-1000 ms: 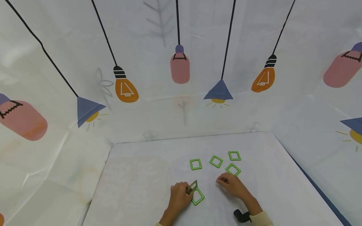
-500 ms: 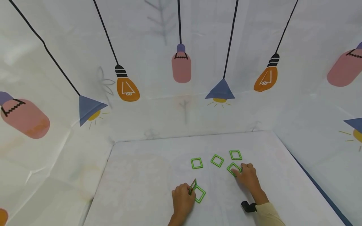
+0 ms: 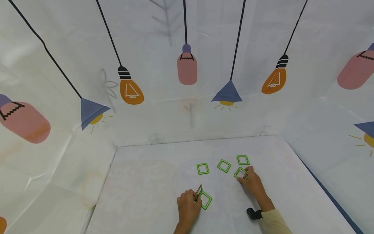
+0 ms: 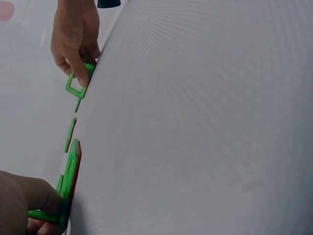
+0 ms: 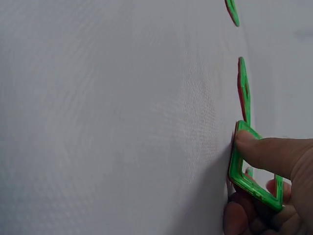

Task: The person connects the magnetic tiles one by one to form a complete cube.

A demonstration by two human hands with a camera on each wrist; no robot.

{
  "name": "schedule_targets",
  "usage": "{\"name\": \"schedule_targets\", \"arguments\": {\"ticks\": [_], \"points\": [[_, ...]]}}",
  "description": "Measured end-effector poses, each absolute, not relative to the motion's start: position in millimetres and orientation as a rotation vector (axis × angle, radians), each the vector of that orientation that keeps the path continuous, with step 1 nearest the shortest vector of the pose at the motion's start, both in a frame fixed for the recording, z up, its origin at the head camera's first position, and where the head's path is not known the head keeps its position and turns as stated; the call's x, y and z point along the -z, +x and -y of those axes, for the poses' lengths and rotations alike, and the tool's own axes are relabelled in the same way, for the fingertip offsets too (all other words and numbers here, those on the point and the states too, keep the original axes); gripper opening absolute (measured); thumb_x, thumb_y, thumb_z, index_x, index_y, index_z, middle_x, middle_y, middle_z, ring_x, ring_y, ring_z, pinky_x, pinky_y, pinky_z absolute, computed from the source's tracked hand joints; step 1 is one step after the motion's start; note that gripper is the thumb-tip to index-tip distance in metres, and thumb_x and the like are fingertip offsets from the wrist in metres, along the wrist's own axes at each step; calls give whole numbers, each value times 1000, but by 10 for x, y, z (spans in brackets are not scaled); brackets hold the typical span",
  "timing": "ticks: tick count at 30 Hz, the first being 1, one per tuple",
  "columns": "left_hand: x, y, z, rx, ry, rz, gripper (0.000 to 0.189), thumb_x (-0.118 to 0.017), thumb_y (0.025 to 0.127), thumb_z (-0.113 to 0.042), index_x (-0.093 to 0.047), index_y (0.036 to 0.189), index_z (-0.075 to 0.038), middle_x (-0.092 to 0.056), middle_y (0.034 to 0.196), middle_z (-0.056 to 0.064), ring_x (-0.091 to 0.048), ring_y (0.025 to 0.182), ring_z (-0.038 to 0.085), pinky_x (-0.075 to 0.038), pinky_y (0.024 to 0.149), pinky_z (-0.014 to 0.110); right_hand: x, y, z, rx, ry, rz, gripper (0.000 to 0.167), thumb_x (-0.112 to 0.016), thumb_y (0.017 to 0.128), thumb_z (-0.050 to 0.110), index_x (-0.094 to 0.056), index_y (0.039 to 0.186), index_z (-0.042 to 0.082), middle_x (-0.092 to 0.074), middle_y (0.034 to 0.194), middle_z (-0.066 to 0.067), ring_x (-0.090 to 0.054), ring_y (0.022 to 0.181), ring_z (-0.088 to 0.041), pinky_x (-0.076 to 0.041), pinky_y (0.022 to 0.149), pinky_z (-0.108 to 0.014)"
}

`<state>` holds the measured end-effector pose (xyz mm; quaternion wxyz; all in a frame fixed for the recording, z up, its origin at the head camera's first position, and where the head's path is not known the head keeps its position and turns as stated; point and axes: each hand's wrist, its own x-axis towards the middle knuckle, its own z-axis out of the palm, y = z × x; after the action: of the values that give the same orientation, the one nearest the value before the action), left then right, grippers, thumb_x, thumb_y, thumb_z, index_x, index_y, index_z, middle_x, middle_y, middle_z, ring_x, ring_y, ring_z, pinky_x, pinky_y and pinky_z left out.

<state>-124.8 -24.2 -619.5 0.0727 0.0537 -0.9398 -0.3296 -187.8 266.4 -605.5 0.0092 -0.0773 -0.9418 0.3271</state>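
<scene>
My left hand (image 3: 188, 208) holds a green square frame tile (image 3: 198, 191) upright on edge, beside another green square tile (image 3: 206, 200) lying flat and joined or nearly so along one side. In the left wrist view the thumb presses on the upright tile (image 4: 71, 183). Farther back, my right hand (image 3: 253, 182) pinches a green square tile (image 3: 238, 173) between thumb and fingers. In the right wrist view this tile (image 5: 257, 191) is tilted up off the surface, its thin edge reddish, with the thumb over one corner and fingers beneath.
Behind the hands lie three more green square tiles: one at left (image 3: 203, 168), one in the middle (image 3: 224, 165) and one at right (image 3: 243, 160). The white table (image 3: 140, 182) meets a white wall sheet (image 3: 157, 123) printed with lamps. A black strap piece (image 3: 253, 214) sits at my right wrist.
My right hand has moved right and away from me to a flat tile, and now pinches it with one side lifted. The left hand keeps its upright tile, turned slightly.
</scene>
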Motion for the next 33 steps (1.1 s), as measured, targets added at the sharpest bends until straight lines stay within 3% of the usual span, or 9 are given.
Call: {"name": "schedule_targets", "arguments": {"ticks": [7, 11, 23, 33], "points": [[6228, -1209, 239, 951, 125, 2768, 21, -79, 73, -15, -59, 70, -20, -43, 61, -12, -34, 59, 6, -22, 62, 27, 6034, -1805, -2590, -952, -130, 2911, 19, -78, 84, 9, -60, 86, 4, -64, 79, -5, -55, 73, -17, -45, 63, -30], [6227, -1204, 242, 941, 138, 2777, 20, -79, 74, -16, -60, 70, -20, -43, 62, -12, -35, 60, 6, -22, 62, 27, 6046, -1792, -2572, -913, -84, 2904, 11, -77, 83, 7, -66, 83, 5, -65, 79, -5, -57, 73, -16, -46, 65, -31], [6244, -1180, 259, 979, 129, 2795, 18, -79, 76, -17, -61, 72, -20, -45, 63, -13, -36, 60, 5, -23, 63, 27, 6076, -1708, -2485, -902, -88, 2903, 5, -76, 83, 5, -71, 84, 4, -61, 77, -3, -51, 70, -14, -44, 62, -30], [6219, -1157, 262, 966, 114, 2775, 21, -79, 76, -17, -60, 70, -21, -45, 62, -13, -36, 60, 5, -23, 62, 26, 6030, -1521, -2020, -891, 69, 2855, 10, -77, 82, 5, -68, 81, 10, -59, 75, 3, -49, 68, -8, -45, 60, -25]]}}
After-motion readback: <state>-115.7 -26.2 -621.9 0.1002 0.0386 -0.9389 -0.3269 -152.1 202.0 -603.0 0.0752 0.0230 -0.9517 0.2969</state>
